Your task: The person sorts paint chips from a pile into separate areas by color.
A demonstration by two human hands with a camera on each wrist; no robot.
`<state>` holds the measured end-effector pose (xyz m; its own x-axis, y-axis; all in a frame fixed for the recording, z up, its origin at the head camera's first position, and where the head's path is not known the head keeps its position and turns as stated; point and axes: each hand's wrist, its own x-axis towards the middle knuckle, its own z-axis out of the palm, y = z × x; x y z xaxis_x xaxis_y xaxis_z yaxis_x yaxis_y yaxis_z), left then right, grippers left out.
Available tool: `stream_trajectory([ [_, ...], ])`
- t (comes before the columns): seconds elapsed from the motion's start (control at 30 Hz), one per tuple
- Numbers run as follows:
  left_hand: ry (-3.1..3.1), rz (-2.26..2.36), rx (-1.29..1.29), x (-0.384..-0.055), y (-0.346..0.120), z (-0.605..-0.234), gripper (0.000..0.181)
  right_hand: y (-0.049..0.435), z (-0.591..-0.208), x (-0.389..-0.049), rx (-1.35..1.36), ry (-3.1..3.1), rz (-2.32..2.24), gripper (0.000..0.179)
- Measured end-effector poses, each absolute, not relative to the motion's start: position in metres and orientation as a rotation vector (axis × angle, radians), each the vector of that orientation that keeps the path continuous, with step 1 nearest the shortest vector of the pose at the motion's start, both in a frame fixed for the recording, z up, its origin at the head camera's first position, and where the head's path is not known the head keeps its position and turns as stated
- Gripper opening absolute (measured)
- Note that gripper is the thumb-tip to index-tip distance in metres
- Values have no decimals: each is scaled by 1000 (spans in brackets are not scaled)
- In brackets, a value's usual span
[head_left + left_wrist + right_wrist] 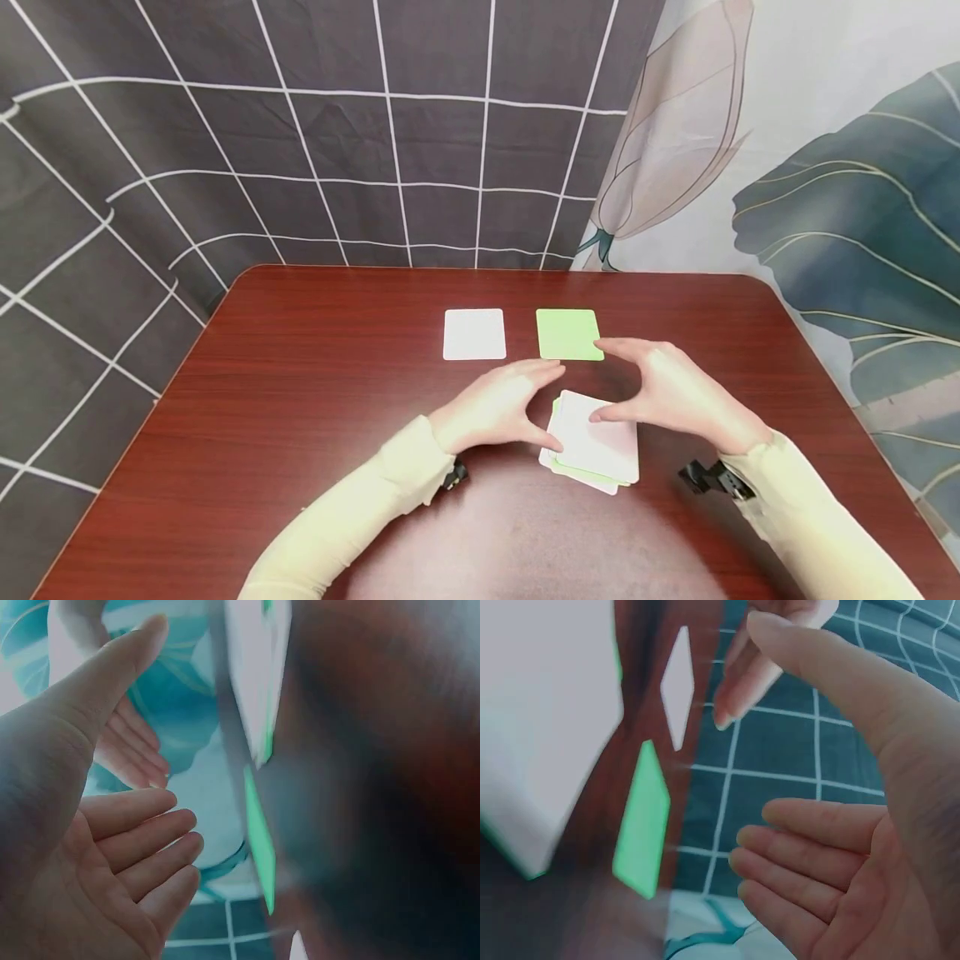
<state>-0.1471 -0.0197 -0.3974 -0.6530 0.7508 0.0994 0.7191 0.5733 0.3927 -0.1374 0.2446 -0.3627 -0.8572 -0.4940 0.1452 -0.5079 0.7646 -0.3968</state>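
A loose stack of square cards point(597, 442), white on top with green edges showing below, lies on the table near its front. On its left side hovers my left hand point(498, 407), thumb and fingers spread apart. My right hand point(667, 390) is over the stack's right side, its thumb above the top card and its fingers near the green card point(567, 333). Both wrist views show the palms, with nothing gripped by the left fingers point(150, 840) or the right fingers point(802, 862). A white card point(474, 334) lies left of the green one, farther back than the stack.
The reddish-brown wooden table point(300, 375) has its back edge against a dark grey curtain point(315, 142) with white grid lines. A curtain with large leaf prints point(862, 192) hangs at the right.
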Motion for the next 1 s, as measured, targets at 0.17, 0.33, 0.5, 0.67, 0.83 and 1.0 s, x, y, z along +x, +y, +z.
stream_trajectory([
  [0.17, 2665, 558, 1296, -139, -4, -406, 100, 258, -377, -122, 831, -2947, 654, 96],
  [0.33, 2636, 505, 1308, -135, 9, -413, 103, 265, -391, -112, 830, -2975, 620, 92],
  [0.5, 2621, 498, 1327, -136, 15, -419, 102, 265, -402, -106, 855, -2996, 569, 99],
  [0.67, 2621, 511, 1351, -137, 16, -420, 101, 263, -407, -101, 884, -2966, 575, 100],
  [0.83, 2627, 508, 1360, -137, 16, -420, 101, 263, -409, -100, 921, -2927, 579, 89],
  [1.0, 2643, 504, 1375, -138, 17, -420, 104, 266, -404, -99, 886, -2950, 600, 87],
])
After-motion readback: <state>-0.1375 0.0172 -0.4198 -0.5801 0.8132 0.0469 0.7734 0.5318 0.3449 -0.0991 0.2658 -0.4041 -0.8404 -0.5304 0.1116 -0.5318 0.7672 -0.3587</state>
